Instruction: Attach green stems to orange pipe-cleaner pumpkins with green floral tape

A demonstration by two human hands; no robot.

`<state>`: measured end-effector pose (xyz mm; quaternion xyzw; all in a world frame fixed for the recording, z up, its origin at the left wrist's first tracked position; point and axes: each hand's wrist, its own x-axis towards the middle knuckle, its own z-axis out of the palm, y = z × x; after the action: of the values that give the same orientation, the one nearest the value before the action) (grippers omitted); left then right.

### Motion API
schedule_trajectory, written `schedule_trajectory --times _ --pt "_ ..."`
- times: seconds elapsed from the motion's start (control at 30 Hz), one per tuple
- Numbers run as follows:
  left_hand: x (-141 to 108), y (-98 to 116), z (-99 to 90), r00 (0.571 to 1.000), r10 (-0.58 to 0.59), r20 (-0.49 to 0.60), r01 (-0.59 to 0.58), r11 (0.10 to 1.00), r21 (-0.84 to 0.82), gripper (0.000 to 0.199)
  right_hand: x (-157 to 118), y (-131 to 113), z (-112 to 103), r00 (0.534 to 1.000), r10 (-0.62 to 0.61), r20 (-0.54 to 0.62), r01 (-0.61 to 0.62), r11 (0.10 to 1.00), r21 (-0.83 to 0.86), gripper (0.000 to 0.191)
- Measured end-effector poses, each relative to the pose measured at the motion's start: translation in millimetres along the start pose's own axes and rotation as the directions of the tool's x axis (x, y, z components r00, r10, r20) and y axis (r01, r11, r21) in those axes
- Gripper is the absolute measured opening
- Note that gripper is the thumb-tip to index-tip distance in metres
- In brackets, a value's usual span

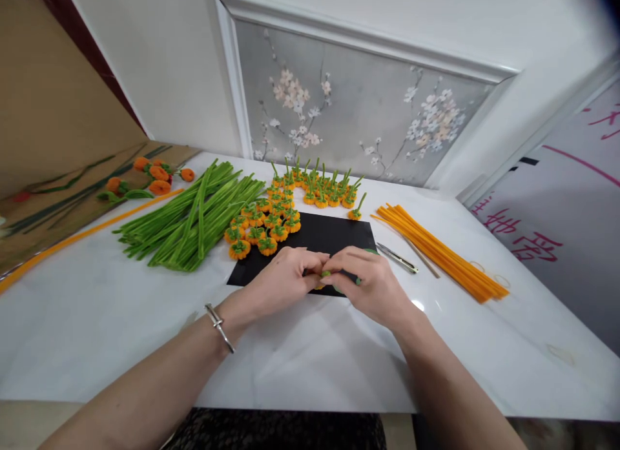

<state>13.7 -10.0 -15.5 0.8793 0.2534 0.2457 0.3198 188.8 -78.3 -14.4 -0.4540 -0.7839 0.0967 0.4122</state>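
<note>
My left hand [290, 272] and my right hand [365, 279] meet over the front of a black mat [329, 234]. Their fingertips pinch a small pipe-cleaner pumpkin [320, 285], of which only a bit of orange and a green piece show; the rest is hidden by fingers. Left of the mat's middle sit several finished-looking orange pipe-cleaner pumpkins [267, 243] with green curled tops. Behind them, more pumpkins with upright green stems [320, 198] stand in a group. A green round object [372, 251] is partly covered by my right hand.
A pile of green pipe cleaners [194, 221] lies to the left, a bundle of orange pipe cleaners [440, 250] to the right. Thread snips [397, 257] and a thin stick [421, 256] lie between mat and bundle. Orange fabric-like flowers [159, 173] rest at the back left, near the wall.
</note>
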Motion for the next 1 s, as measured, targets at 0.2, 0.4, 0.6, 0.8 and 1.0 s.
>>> schedule_trajectory --times 0.2,0.4,0.6,0.8,1.0 --pt "1 1 -0.9 0.999 0.038 0.016 -0.039 0.998 0.056 0.018 -1 -2 11 0.999 -0.039 -0.036 0.033 0.985 -0.171 0.016" --pt "-1 8 -7.6 0.999 -0.028 -0.043 0.025 0.998 -0.066 0.019 2 -10 9 0.989 0.085 -0.118 -0.079 0.995 0.054 0.012" --pt "0 8 -10.6 0.997 -0.053 0.063 0.062 0.987 -0.149 0.022 0 -2 7 0.985 0.169 -0.03 -0.165 0.981 0.106 0.007" --pt "0 18 -17.6 0.986 -0.033 0.161 0.092 0.922 -0.376 0.022 -1 0 1 0.947 0.323 -0.001 -0.31 0.909 0.278 0.012" --pt "-2 25 -23.4 0.985 -0.015 0.171 0.08 0.921 -0.382 0.032 -1 -4 -5 0.952 0.301 0.056 -0.301 0.888 0.347 0.016"
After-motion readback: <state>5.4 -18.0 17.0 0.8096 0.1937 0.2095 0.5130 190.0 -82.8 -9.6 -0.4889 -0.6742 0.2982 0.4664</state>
